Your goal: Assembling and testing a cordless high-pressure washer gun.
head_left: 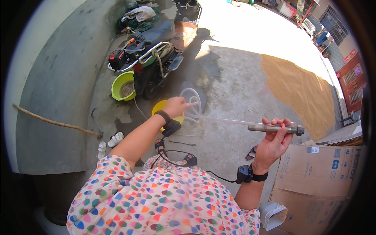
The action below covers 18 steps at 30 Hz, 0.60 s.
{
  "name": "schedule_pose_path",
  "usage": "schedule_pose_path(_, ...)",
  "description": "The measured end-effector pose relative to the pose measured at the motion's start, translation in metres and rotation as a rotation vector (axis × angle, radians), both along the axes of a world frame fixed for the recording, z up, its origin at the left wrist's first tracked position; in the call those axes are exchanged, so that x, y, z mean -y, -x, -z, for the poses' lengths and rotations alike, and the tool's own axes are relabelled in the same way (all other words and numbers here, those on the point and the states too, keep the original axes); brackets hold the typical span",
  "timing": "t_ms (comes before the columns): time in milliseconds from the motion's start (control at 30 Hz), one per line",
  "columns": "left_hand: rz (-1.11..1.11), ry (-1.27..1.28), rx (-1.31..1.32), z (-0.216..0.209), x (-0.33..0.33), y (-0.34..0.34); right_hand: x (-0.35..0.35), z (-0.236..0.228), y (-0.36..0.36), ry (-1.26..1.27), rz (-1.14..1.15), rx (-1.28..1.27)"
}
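Note:
My left hand (174,107) is closed on a looped clear plastic hose (200,102), above a yellow basin (157,107) that my arm partly covers. From the loops the hose runs almost straight to the right. There my right hand (273,146), palm up, grips a grey metal rod (256,128) with a thicker, nut-like end at the right. The hose lies along the rod under my fingers. Something small and red shows at my fingertips; I cannot tell what it is.
A parked motorbike (156,39) stands ahead on the left, with a lime-green basin (116,87) beside it. White sandals (116,139) and a wooden stick (58,120) are at the left. Spread grain (295,90) covers the ground at right, beyond flattened cardboard (309,176).

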<state>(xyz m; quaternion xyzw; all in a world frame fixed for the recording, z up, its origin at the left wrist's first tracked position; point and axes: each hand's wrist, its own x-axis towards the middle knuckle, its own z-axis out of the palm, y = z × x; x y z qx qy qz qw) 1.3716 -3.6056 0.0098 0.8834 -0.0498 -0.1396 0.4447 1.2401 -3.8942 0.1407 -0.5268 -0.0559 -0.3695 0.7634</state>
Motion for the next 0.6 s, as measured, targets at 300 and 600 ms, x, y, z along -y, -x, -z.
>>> schedule_pose_path(300, -0.204, 0.118, -0.081, 0.046, -0.126, -0.009, 0.260, -0.031, 0.073, -0.289, 0.483, -0.024)
schedule_pose_path(600, -0.551, 0.425, -0.196, 0.089, -0.246, 0.001, 0.460, 0.005, 0.244, 0.297, 1.472, -0.670)
